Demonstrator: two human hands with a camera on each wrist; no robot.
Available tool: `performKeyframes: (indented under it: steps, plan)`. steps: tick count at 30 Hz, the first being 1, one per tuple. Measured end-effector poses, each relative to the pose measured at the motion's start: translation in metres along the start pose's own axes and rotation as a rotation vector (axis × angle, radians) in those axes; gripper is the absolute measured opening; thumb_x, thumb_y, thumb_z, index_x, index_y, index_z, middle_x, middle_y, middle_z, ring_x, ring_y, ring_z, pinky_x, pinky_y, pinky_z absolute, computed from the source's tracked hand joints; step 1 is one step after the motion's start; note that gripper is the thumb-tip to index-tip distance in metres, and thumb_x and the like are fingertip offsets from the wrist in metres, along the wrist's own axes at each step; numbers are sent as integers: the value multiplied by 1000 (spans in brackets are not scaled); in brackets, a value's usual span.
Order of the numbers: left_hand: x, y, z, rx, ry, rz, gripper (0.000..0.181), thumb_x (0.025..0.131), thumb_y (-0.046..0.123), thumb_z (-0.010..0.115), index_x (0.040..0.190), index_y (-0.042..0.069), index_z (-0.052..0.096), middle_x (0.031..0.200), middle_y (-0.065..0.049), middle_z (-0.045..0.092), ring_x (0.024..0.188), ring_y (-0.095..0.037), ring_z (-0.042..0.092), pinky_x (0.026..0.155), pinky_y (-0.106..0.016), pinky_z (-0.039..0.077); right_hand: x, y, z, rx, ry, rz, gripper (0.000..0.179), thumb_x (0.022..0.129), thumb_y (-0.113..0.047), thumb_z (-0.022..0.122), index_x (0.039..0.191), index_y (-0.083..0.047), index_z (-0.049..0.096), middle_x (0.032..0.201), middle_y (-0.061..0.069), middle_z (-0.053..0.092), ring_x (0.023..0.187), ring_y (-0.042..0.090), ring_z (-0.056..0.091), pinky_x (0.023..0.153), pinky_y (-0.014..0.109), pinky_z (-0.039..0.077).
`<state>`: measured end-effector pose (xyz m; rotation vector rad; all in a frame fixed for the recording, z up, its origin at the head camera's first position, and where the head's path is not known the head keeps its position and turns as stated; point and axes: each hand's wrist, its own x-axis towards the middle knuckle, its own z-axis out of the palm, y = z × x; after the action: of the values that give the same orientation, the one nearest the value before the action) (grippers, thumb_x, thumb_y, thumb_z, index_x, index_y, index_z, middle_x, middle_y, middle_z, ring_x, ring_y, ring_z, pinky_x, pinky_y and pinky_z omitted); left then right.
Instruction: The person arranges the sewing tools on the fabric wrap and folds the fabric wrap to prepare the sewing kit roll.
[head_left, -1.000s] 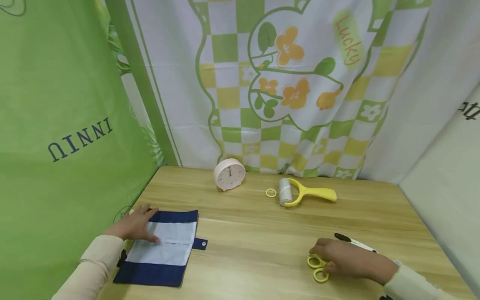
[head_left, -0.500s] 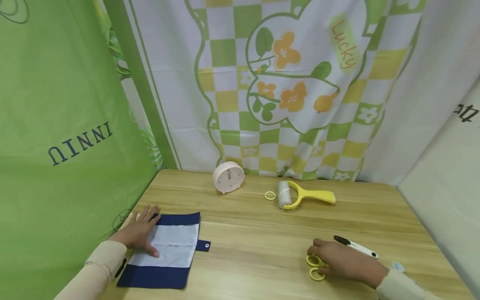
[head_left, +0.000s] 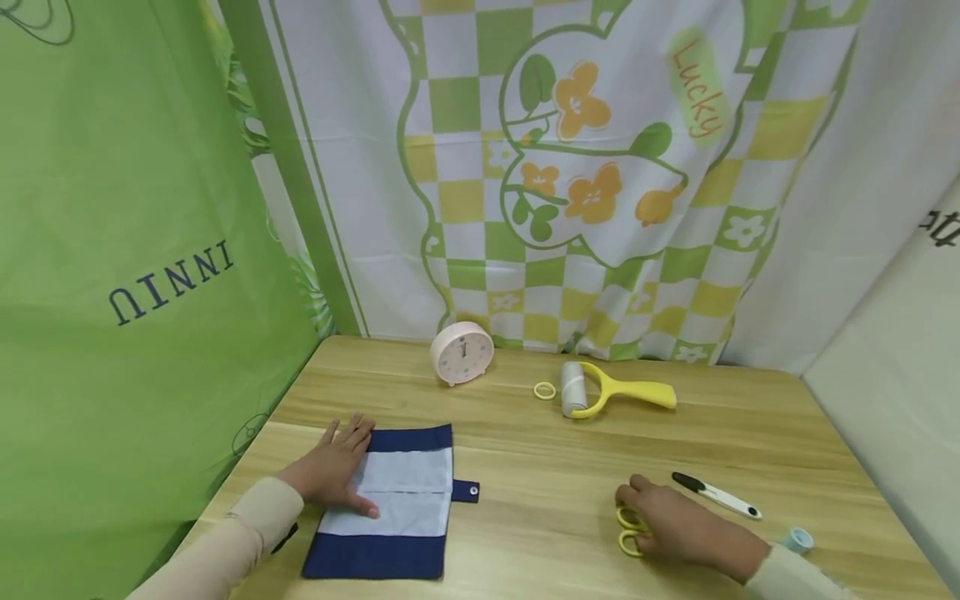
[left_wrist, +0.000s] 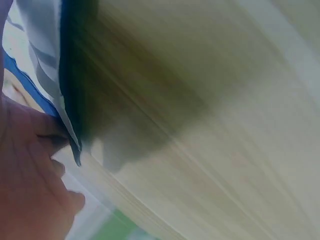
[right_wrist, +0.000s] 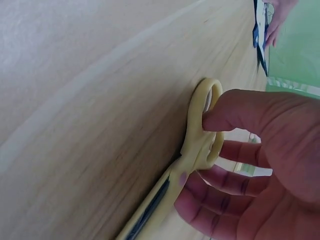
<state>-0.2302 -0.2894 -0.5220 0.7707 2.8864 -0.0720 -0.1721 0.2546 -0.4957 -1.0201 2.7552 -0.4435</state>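
An unfolded navy fabric case (head_left: 408, 471) with a pale lining and a snap tab lies on the left half of the table. My left hand (head_left: 333, 471) rests on its left side, fingers spread and thumb on the lining. In the left wrist view, the case's navy-trimmed edge (left_wrist: 70, 120) is beside the hand, whose fingertips are hidden. Farther right, my right hand (head_left: 678, 525) holds yellow scissors (head_left: 630, 543) lying on the wood. The right wrist view shows the thumb on one handle loop (right_wrist: 195, 110) and the fingers curled at the other side.
Beyond the right hand lie a slim black-and-white tool (head_left: 716, 495) and a small light-blue cylinder (head_left: 798, 540). A yellow-handled lint roller (head_left: 637, 392), a yellow ring (head_left: 544, 391) and a pink clock (head_left: 462, 353) sit toward the back. Curtains (head_left: 600, 167) border the table.
The fabric case has slid to the right along with my left hand. My right hand has stayed nearly in place at the scissors.
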Motion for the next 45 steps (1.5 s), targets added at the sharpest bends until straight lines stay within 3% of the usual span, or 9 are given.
performKeyframes:
  steps: [15, 19, 22, 25, 29, 32, 35, 40, 45]
  plan:
    - [61, 143, -10, 142, -12, 45, 134, 69, 99, 39, 153, -5, 32, 167, -23, 17, 157, -39, 8, 123, -63, 11, 2, -9, -3, 13, 6, 14, 35, 68, -9, 75, 98, -13, 57, 82, -10, 47, 66, -1, 40, 56, 19, 38]
    - [73, 178, -19, 203, -28, 28, 132, 68, 101, 36, 150, -2, 41, 166, -21, 22, 158, -36, 10, 124, -61, 13, 2, -12, -14, 14, 26, 17, 31, 71, -8, 75, 99, -13, 60, 80, -11, 53, 68, -1, 43, 58, 21, 40]
    - [80, 194, -29, 225, -36, 13, 130, 68, 101, 33, 150, 1, 43, 165, -17, 26, 157, -35, 14, 124, -59, 16, 2, -19, -29, 13, 17, 10, 28, 78, -13, 76, 103, -14, 65, 86, -10, 59, 73, -1, 50, 61, 23, 45]
    - [82, 195, -41, 150, -36, 22, 122, 74, 96, 36, 154, 5, 38, 166, -13, 27, 157, -35, 16, 123, -58, 20, 5, -28, -52, 44, 42, -24, 22, 81, -15, 75, 102, -16, 67, 87, -10, 61, 76, 0, 53, 62, 23, 46]
    - [72, 175, -53, -3, -37, 95, 108, 81, 85, 50, 158, 11, 31, 167, -10, 25, 156, -38, 16, 122, -62, 21, 16, -39, -88, 130, 156, -100, 16, 83, -10, 74, 94, -18, 66, 79, -11, 59, 69, -2, 50, 57, 20, 44]
    - [61, 159, -50, -54, -30, 146, 113, 76, 84, 59, 159, 14, 28, 168, -9, 23, 156, -38, 16, 120, -65, 21, 32, -46, -111, 179, 230, -121, 13, 86, -10, 74, 93, -18, 66, 74, -10, 58, 62, -3, 48, 54, 19, 45]
    - [52, 151, -37, -71, -15, 173, 128, 65, 87, 65, 160, 12, 23, 168, -9, 21, 155, -40, 17, 118, -69, 22, 57, -55, -121, 259, 246, -72, 9, 89, -11, 73, 96, -15, 69, 73, -6, 61, 58, -1, 52, 52, 21, 47]
    - [44, 152, -15, -58, 16, 179, 139, 58, 92, 66, 161, 10, 20, 170, -10, 14, 155, -42, 15, 118, -69, 20, 113, -74, -103, 494, 238, 80, 9, 91, -10, 71, 99, -7, 72, 80, 8, 64, 63, 14, 67, 58, 32, 59]
    - [42, 157, -12, -35, 19, 172, 138, 58, 92, 65, 159, 8, 24, 171, -12, 8, 156, -41, 12, 118, -68, 21, 159, -86, -62, 632, 262, 205, 9, 90, -7, 71, 99, -4, 74, 78, 10, 63, 66, 32, 71, 62, 40, 61]
